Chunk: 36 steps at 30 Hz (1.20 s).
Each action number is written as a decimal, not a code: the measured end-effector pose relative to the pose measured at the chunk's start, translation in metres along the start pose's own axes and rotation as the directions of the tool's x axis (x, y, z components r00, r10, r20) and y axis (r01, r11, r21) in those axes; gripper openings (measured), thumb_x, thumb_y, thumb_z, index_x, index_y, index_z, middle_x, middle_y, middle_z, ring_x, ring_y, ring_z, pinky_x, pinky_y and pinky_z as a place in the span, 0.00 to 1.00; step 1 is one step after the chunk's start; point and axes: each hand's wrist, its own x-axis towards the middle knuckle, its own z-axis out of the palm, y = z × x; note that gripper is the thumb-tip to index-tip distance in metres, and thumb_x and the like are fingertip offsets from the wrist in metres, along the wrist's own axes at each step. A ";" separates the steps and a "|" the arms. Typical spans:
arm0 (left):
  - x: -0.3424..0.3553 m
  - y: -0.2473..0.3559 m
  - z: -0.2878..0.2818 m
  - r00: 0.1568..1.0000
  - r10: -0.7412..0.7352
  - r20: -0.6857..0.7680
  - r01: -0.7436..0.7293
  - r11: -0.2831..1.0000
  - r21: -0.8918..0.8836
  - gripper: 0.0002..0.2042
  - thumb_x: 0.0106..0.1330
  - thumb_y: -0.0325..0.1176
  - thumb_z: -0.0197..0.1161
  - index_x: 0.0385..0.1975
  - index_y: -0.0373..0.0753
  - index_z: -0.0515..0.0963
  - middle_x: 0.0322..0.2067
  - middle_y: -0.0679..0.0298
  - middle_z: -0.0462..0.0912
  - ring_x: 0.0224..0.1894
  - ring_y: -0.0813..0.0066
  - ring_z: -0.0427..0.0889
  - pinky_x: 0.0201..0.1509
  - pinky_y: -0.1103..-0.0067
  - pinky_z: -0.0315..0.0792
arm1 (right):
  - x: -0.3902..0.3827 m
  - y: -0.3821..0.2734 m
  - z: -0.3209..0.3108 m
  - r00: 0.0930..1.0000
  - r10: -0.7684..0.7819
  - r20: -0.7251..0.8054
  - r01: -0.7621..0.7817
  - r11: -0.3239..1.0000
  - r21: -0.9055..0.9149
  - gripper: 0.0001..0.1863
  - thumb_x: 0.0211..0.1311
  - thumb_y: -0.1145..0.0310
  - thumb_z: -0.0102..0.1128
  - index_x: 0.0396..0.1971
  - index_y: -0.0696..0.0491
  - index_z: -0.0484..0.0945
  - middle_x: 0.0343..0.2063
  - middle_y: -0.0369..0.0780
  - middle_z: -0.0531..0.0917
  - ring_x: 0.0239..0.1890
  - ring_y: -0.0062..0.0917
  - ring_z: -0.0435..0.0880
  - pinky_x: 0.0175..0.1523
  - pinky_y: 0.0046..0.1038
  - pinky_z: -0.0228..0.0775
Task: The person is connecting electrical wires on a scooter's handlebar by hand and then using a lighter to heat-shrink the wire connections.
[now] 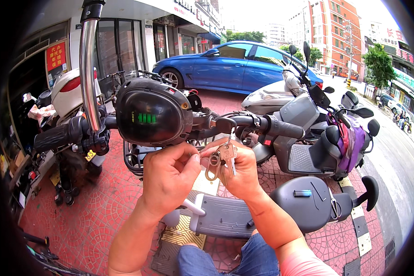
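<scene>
My left hand (170, 177) is closed just below the black handlebar display (149, 110) with green battery bars, its fingertips pinched on something small I cannot make out. Beside it, my right hand (237, 177) has curled fingers meeting near the left one; what they grip is hidden. A bunch of silver keys (232, 158) hangs on a ring below the ignition area, over my right fingers, with a brass-coloured metal loop (212, 168) next to it. Black handlebar grips (285, 129) extend to either side, and a chrome mirror stem (91, 69) rises at the left.
Below are a grey footboard (221, 214) and a black seat (299, 211) carrying a small blue object (302, 193), a hex key (319, 198) and scissors-like tool (335, 207). Parked scooters (313, 154) stand right and left; a blue car (218, 69) is behind, on red paving (73, 234).
</scene>
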 end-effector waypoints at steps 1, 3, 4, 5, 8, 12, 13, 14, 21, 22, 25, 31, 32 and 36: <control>0.000 0.000 0.000 1.000 0.000 -0.004 0.000 1.000 -0.003 0.04 0.70 0.25 0.67 0.35 0.32 0.85 0.21 0.64 0.86 0.22 0.83 0.84 0.28 0.79 0.74 | 0.000 0.000 0.001 1.000 0.029 -0.008 -0.028 0.999 0.030 0.06 0.66 0.82 0.69 0.41 0.59 0.89 0.38 0.40 0.89 0.38 0.22 0.89 0.40 0.25 0.83; 0.000 0.001 0.000 1.000 -0.011 -0.003 0.011 1.000 -0.009 0.04 0.70 0.26 0.66 0.34 0.32 0.85 0.21 0.64 0.86 0.22 0.83 0.83 0.28 0.79 0.73 | 0.000 -0.001 0.003 0.996 0.087 -0.024 -0.085 0.992 0.092 0.06 0.66 0.82 0.68 0.41 0.59 0.90 0.38 0.39 0.88 0.38 0.22 0.89 0.40 0.25 0.83; 0.000 0.002 -0.001 1.000 -0.022 0.001 0.022 1.000 -0.012 0.05 0.70 0.26 0.66 0.34 0.31 0.85 0.21 0.64 0.86 0.23 0.83 0.83 0.28 0.78 0.73 | 0.000 -0.003 0.004 0.992 0.123 -0.023 -0.120 0.986 0.115 0.06 0.67 0.82 0.68 0.41 0.59 0.89 0.38 0.38 0.88 0.39 0.21 0.89 0.41 0.25 0.83; 0.000 0.003 -0.001 0.999 -0.032 0.003 0.032 0.999 -0.015 0.05 0.71 0.26 0.66 0.34 0.31 0.85 0.21 0.64 0.85 0.23 0.83 0.82 0.28 0.78 0.73 | 0.000 -0.005 0.004 0.987 0.158 -0.019 -0.154 0.978 0.138 0.06 0.67 0.82 0.67 0.41 0.59 0.89 0.39 0.38 0.88 0.39 0.21 0.89 0.42 0.25 0.83; 0.000 0.004 -0.002 0.999 -0.043 0.011 0.043 0.999 -0.003 0.06 0.71 0.27 0.66 0.34 0.31 0.85 0.20 0.65 0.84 0.23 0.82 0.82 0.29 0.78 0.74 | -0.001 -0.006 0.008 0.982 0.188 -0.022 -0.178 0.957 0.228 0.07 0.67 0.83 0.67 0.43 0.60 0.89 0.41 0.38 0.87 0.41 0.20 0.89 0.43 0.25 0.84; 0.002 0.002 -0.004 0.999 -0.028 0.030 0.027 0.999 0.044 0.08 0.72 0.29 0.65 0.35 0.31 0.85 0.20 0.61 0.84 0.22 0.77 0.83 0.29 0.75 0.74 | -0.002 0.000 0.011 0.992 0.109 -0.064 -0.093 0.972 0.214 0.12 0.63 0.85 0.71 0.45 0.61 0.89 0.43 0.40 0.86 0.41 0.21 0.89 0.44 0.26 0.86; 0.003 0.004 -0.007 0.999 -0.021 0.041 0.018 0.998 0.067 0.08 0.72 0.30 0.65 0.35 0.31 0.85 0.20 0.60 0.84 0.22 0.75 0.83 0.29 0.74 0.74 | -0.002 0.001 0.012 0.996 0.034 -0.078 -0.023 0.990 0.142 0.12 0.62 0.85 0.72 0.45 0.60 0.89 0.43 0.40 0.87 0.42 0.22 0.89 0.44 0.26 0.85; 0.006 0.005 -0.007 0.998 -0.013 0.055 0.008 0.996 0.086 0.09 0.72 0.30 0.65 0.35 0.31 0.85 0.20 0.59 0.84 0.22 0.73 0.83 0.30 0.74 0.75 | -0.002 0.003 0.012 0.995 -0.042 -0.088 0.048 0.997 0.063 0.12 0.62 0.85 0.73 0.45 0.59 0.89 0.43 0.41 0.87 0.43 0.23 0.89 0.45 0.26 0.85; 0.015 0.007 -0.009 0.996 -0.004 0.086 -0.016 0.974 0.225 0.09 0.73 0.31 0.66 0.36 0.30 0.86 0.24 0.57 0.87 0.24 0.67 0.87 0.31 0.72 0.77 | 0.009 0.011 0.001 0.854 -0.519 0.039 0.477 0.752 -0.455 0.16 0.50 0.87 0.78 0.40 0.57 0.90 0.38 0.43 0.89 0.35 0.32 0.89 0.39 0.30 0.82; 0.014 0.008 -0.010 0.996 -0.001 0.093 -0.022 0.971 0.238 0.09 0.75 0.30 0.65 0.38 0.30 0.85 0.25 0.60 0.87 0.25 0.74 0.86 0.30 0.76 0.79 | 0.011 0.010 -0.001 0.845 -0.531 0.063 0.494 0.732 -0.469 0.16 0.50 0.86 0.78 0.40 0.56 0.90 0.37 0.43 0.89 0.34 0.33 0.89 0.38 0.30 0.82; 0.010 0.006 -0.004 1.000 0.012 0.018 -0.016 0.973 0.229 0.07 0.73 0.29 0.66 0.36 0.31 0.85 0.25 0.56 0.88 0.26 0.66 0.88 0.31 0.72 0.79 | 0.011 0.008 -0.003 0.877 -0.469 0.101 0.447 0.724 -0.525 0.13 0.49 0.84 0.77 0.36 0.56 0.88 0.34 0.42 0.88 0.30 0.34 0.88 0.36 0.32 0.81; -0.033 -0.016 0.018 0.988 0.040 -0.148 -0.037 0.999 0.019 0.07 0.77 0.26 0.64 0.48 0.29 0.80 0.29 0.62 0.88 0.27 0.80 0.85 0.31 0.80 0.80 | 0.007 0.002 -0.012 0.956 -0.234 0.176 0.292 0.825 -0.484 0.09 0.54 0.83 0.74 0.34 0.57 0.86 0.30 0.42 0.85 0.29 0.33 0.87 0.36 0.32 0.80; -0.043 -0.022 0.021 0.984 0.012 -0.175 -0.023 0.998 -0.061 0.08 0.78 0.26 0.64 0.50 0.29 0.79 0.29 0.62 0.88 0.27 0.81 0.84 0.31 0.80 0.79 | 0.007 0.003 -0.012 0.966 -0.175 0.192 0.243 0.870 -0.429 0.08 0.55 0.83 0.73 0.34 0.57 0.86 0.30 0.41 0.85 0.30 0.32 0.86 0.36 0.31 0.79; -0.059 -0.031 0.043 0.957 -0.192 -0.216 0.120 0.943 -0.310 0.08 0.80 0.29 0.63 0.50 0.31 0.77 0.30 0.63 0.87 0.27 0.83 0.82 0.31 0.83 0.77 | 0.009 0.002 -0.017 0.957 0.070 0.280 0.003 0.968 -0.252 0.08 0.58 0.84 0.71 0.36 0.58 0.85 0.32 0.39 0.84 0.32 0.24 0.85 0.38 0.28 0.77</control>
